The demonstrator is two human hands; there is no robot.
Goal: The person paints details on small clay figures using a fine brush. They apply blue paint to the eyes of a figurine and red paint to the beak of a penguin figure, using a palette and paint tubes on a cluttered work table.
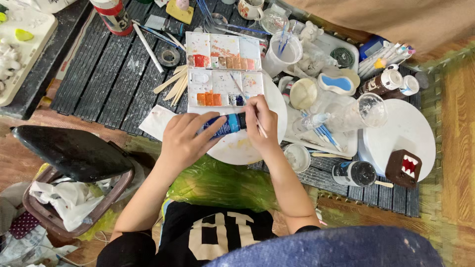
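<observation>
My left hand (pixel 185 138) grips the body of a blue paint tube (pixel 223 124) held level over a round white plate (pixel 237 148). My right hand (pixel 261 122) pinches the tube's dark cap end and also holds a thin paintbrush (pixel 247 101), which slants up toward the open white paint palette (pixel 223 69). The palette's wells hold orange, red, brown and dark blue paint. A green plastic sheet (pixel 217 185) lies over my lap below the plate.
Behind the palette stand a clear water cup (pixel 282 54) with brushes, several small jars, wooden sticks (pixel 173 84) and a red-and-white can (pixel 114 16). On the right, a white round board (pixel 403 131) bears a brown square figure (pixel 403 168). A black stool (pixel 69 151) stands at the left.
</observation>
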